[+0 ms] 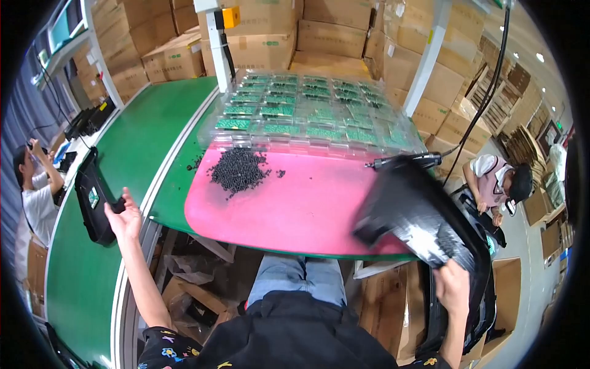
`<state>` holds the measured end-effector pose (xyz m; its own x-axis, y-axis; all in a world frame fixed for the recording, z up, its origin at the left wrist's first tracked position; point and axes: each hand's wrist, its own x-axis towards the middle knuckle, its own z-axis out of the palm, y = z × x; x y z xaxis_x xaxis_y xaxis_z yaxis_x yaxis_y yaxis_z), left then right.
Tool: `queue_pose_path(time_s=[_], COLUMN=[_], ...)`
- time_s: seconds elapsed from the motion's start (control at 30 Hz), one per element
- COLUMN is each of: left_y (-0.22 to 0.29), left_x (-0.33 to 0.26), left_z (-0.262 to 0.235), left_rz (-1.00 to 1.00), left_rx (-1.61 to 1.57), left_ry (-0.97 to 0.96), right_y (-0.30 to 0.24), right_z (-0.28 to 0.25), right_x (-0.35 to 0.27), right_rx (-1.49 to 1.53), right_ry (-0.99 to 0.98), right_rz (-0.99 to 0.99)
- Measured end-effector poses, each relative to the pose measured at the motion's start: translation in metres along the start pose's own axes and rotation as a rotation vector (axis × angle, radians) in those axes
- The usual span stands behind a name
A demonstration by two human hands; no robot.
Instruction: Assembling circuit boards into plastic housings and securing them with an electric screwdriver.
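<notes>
At the green belt's near edge, my left hand (125, 216) is open, thumb and fingers apart. Beside it on the belt lies a black plastic housing (92, 209) with a small green circuit board (93, 198) inside; whether the fingertips touch its edge I cannot tell. My right hand (453, 284) grips the lower edge of a black plastic shell (409, 206), held tilted over the right end of the pink mat (276, 215). Motion blurs the shell, and its surface reflects light. More black shells (485, 295) stand by my right forearm, partly hidden.
Small black parts (236, 171) are heaped on the mat's left. Behind it, clear trays (307, 114) hold several green circuit boards. A black electric screwdriver (409, 161) lies at the back right. Cartons (332, 38) are stacked behind. Co-workers (40, 197) sit on both sides.
</notes>
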<state>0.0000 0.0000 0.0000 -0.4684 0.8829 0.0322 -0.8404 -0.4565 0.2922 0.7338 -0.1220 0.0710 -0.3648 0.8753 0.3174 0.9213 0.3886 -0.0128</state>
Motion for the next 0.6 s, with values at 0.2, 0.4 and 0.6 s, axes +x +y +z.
queue_pose_path(time_s=[0.2,0.4,0.6], left_y=[-0.123,-0.205,-0.235], left_x=[-0.048,-0.078,-0.091], left_z=[0.124,0.135,0.116], left_rz=[0.123,0.086,0.43], left_rx=[1.187,1.402,1.656], left_ry=[-0.358,-1.165,-1.039], right_y=[-0.031,-0.077,-0.117], right_z=[0.018,-0.002,0.089], right_x=[0.076,0.211,0.369], right_rx=[0.006,0.133,0.132], right_ry=[-0.249,-0.206,0.112], right_rz=[-0.332,-0.416,-0.276])
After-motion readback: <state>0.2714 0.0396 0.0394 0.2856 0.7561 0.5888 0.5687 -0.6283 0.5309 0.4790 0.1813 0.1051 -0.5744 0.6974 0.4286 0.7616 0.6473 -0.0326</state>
